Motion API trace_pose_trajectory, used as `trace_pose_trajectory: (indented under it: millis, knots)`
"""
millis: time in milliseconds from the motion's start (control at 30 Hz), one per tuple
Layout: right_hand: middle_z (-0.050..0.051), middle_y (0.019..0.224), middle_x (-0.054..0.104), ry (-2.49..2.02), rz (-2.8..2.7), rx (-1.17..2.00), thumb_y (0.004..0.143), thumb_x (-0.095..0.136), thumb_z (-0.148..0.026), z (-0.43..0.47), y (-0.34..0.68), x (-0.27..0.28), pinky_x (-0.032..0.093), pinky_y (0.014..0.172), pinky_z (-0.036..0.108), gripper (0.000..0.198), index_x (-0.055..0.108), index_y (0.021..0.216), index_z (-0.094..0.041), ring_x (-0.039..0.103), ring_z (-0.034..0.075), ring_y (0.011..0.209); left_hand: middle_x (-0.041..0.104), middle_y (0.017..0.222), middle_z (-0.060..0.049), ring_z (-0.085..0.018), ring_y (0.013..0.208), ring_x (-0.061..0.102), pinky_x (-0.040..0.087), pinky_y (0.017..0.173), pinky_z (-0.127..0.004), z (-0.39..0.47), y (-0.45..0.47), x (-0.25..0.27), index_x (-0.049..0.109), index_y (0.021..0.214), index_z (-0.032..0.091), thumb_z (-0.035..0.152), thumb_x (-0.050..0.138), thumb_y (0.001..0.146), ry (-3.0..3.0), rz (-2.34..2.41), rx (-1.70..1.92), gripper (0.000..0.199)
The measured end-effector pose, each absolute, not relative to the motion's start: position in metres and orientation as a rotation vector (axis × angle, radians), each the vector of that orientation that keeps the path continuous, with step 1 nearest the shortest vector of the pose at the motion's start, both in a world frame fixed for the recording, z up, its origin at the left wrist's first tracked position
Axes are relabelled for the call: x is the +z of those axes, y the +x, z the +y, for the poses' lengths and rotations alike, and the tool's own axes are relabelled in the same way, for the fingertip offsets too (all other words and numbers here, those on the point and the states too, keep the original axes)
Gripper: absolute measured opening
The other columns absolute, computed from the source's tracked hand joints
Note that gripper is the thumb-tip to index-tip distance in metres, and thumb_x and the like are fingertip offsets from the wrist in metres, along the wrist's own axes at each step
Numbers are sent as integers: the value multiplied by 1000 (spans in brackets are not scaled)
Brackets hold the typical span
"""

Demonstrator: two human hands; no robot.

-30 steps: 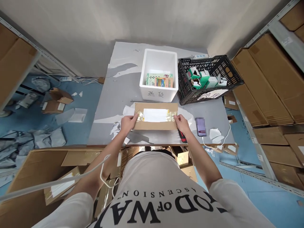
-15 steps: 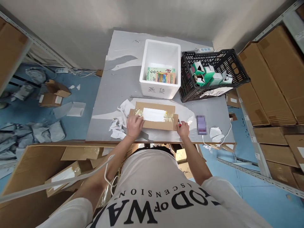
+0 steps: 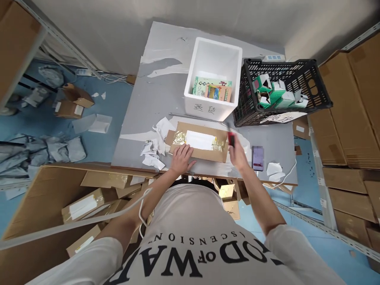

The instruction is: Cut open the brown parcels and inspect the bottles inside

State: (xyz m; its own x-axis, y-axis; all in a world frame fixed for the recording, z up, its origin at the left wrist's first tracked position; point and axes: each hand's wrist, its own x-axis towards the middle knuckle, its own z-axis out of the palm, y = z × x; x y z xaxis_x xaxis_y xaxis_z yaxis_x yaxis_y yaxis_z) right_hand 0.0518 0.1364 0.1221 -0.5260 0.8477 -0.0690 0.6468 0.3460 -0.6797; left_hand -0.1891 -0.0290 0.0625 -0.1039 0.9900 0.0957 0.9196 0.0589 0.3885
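Note:
A taped cardboard box [image 3: 204,155] with a white label lies on the table in front of me. My left hand [image 3: 181,158] is open, its fingers laid on the box's near edge, left of the middle. Just past the box's right end, my right hand [image 3: 237,153] is closed around a red utility knife [image 3: 231,139]. The knife points away from me, and its blade is blurred. Crumpled white paper [image 3: 152,149] lies left of the box.
On the grey table [image 3: 154,95] stand a white foam box [image 3: 212,109] holding flat packages and a black crate [image 3: 252,114] with green cartons. A phone [image 3: 257,158] and paper scraps [image 3: 274,169] lie at right. A large carton [image 3: 26,213] with parcels stands front left; shelves flank both sides.
My right hand has lifted from the box's right end, bringing the red knife up into view. My left hand has shifted along the near edge and flattened out. The camera view has tilted slightly.

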Motion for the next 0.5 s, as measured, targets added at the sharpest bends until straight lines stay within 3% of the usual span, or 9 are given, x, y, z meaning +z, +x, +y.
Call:
trace_pose_trajectory:
  millis: [100, 200, 500]
  knots:
    - [9, 123, 59, -758, -2995, 919, 97, 35, -29, 152, -16, 156, 46, 87, 36, 56, 26, 152, -33, 58, 25, 105, 52, 142, -20, -37, 137, 41, 24, 112, -50, -28, -189, 61, 52, 138, 13, 52, 52, 89, 2011, 2156, 520, 64]
    - [8, 115, 62, -449, -3368, 701, 99, 33, -23, 162, -70, 167, 43, 79, 31, 58, 22, 153, -39, 62, 23, 92, 52, 143, -19, -35, 137, 41, 26, 111, -49, -29, -189, 64, 52, 138, 14, 51, 51, 89, 2071, 2175, 488, 62]
    - [12, 109, 63, -230, -3642, 363, 95, 30, -9, 165, -92, 171, 39, 70, 28, 68, 15, 156, -35, 65, 20, 80, 49, 146, -17, -33, 136, 43, 31, 109, -48, -30, -188, 59, 55, 135, 17, 49, 49, 91, 2086, 2221, 442, 55]
